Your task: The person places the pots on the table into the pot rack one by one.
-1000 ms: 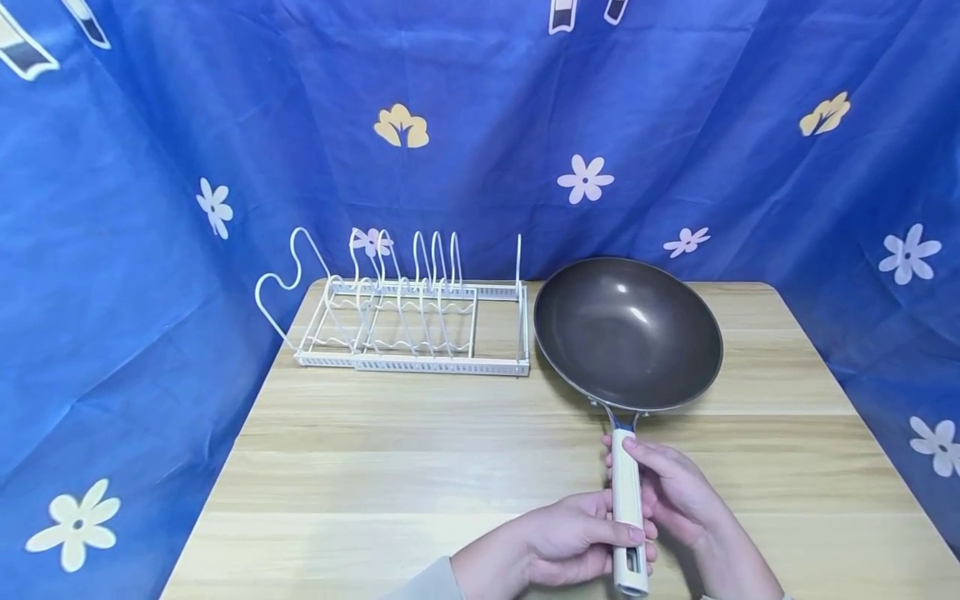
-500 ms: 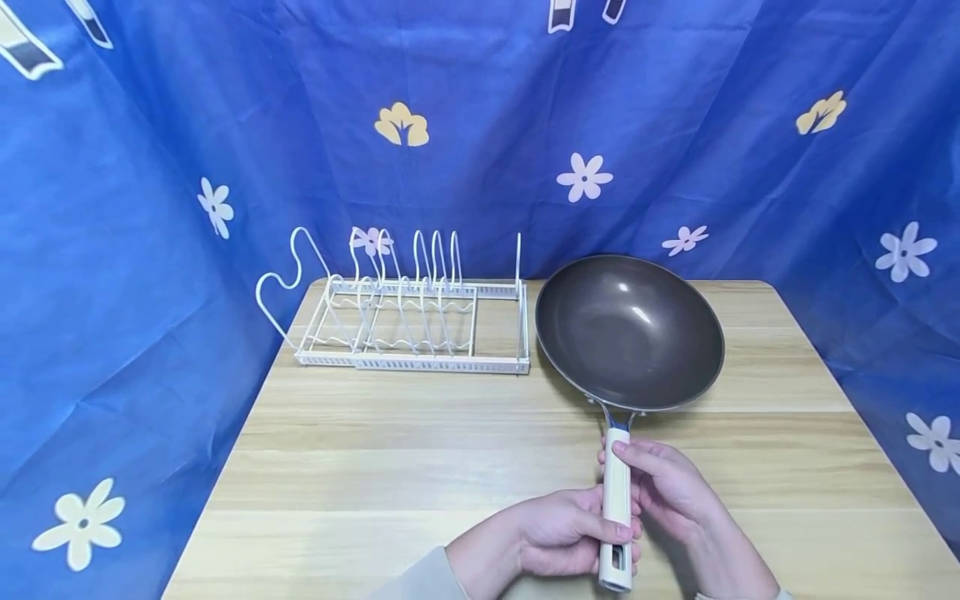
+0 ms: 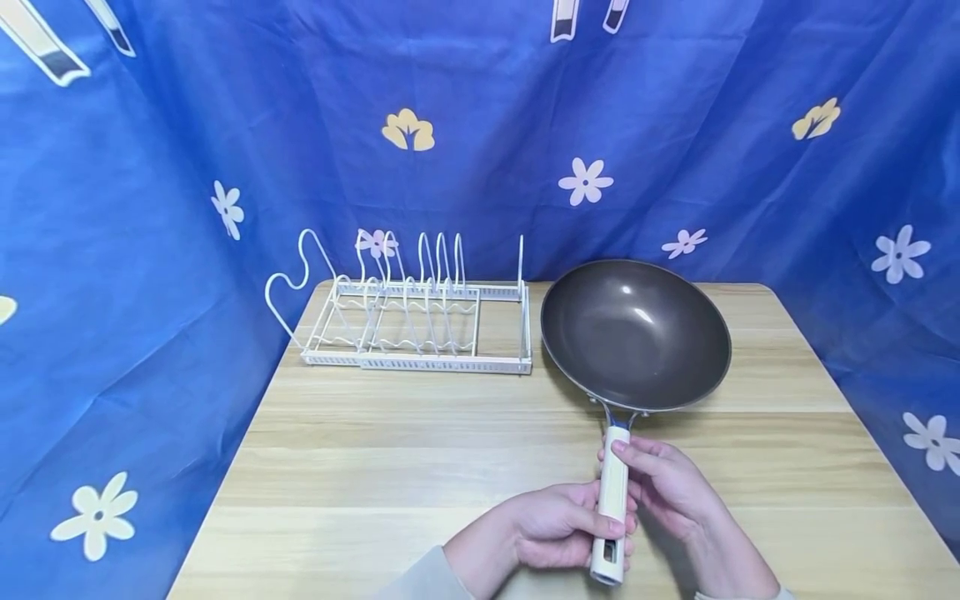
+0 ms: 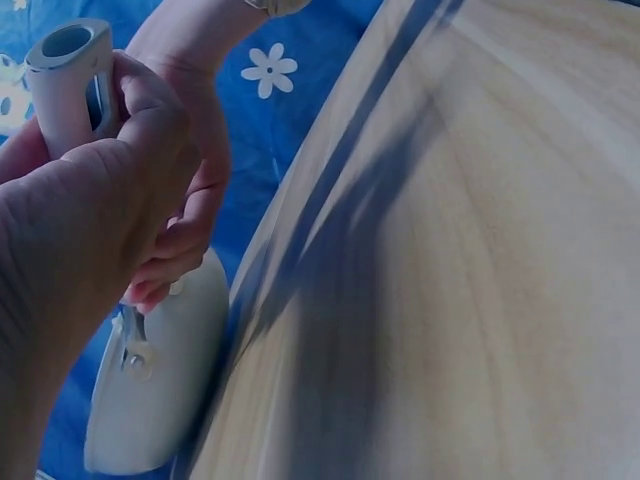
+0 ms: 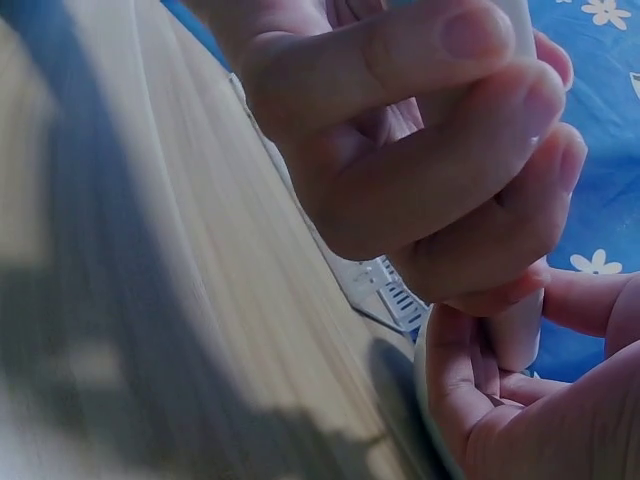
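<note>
In the head view, a dark frying pan [image 3: 636, 333] tilts toward the camera at the table's back right, its hollow side up. Its white handle [image 3: 613, 487] points to the front edge. Near the handle's slotted end, my left hand [image 3: 557, 527] grips it with the thumb across the top. My right hand [image 3: 671, 487] holds the handle closer to the pan, thumb on top and fingers underneath. From the left wrist, the pan's pale underside [image 4: 160, 380] shows beyond both hands. Curled left fingers [image 5: 430, 170] fill much of the right wrist view.
A white wire rack [image 3: 420, 363] with several upright loops stands at the back left, close to the pan's left rim. Under everything lies a light wooden table [image 3: 360, 467]. A blue flowered curtain [image 3: 480, 125] hangs behind and at both sides.
The handle's end has swung a little to the left, with both hands still gripping it. The whole head view has shifted slightly; the rack stays in place.
</note>
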`<state>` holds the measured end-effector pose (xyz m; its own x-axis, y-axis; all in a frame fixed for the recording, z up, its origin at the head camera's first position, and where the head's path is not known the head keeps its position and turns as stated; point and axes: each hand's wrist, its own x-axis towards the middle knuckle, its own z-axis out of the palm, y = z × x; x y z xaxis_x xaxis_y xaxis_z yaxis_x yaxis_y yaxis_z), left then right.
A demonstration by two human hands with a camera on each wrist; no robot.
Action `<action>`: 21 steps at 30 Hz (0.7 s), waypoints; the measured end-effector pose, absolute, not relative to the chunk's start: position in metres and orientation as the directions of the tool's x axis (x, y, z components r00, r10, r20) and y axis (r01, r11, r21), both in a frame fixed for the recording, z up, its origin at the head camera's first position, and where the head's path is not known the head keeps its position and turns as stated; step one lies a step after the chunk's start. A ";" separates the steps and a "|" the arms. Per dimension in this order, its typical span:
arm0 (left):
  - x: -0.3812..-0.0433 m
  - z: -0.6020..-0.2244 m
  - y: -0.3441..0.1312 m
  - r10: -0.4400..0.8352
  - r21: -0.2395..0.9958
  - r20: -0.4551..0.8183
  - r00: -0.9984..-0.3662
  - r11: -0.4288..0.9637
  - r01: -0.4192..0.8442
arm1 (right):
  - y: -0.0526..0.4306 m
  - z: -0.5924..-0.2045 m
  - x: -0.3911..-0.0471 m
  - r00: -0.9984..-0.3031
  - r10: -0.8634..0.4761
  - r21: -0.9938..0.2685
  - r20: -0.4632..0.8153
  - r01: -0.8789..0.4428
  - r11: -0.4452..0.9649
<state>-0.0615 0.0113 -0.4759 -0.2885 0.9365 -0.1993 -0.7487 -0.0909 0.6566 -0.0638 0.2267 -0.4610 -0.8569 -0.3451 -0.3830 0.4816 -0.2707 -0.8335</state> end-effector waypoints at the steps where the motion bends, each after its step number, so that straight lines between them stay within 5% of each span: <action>1: -0.061 -0.476 0.011 0.937 0.659 -0.197 -0.290 -0.093 -0.747 | 0.227 -0.461 -0.063 -0.859 -0.344 -0.836 -0.381 0.478 -0.270; 21: -0.041 -0.468 0.003 0.908 0.790 -0.220 -0.357 -0.049 -0.611 | 0.207 -0.440 -0.051 -0.916 -0.193 -0.925 -0.351 0.372 -0.082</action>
<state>-0.0409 0.0029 -0.4677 -0.3570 0.9078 -0.2201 -0.6108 -0.0486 0.7903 -0.0511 0.2072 -0.4398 -0.9162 -0.1927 -0.3513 0.3718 -0.0823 -0.9246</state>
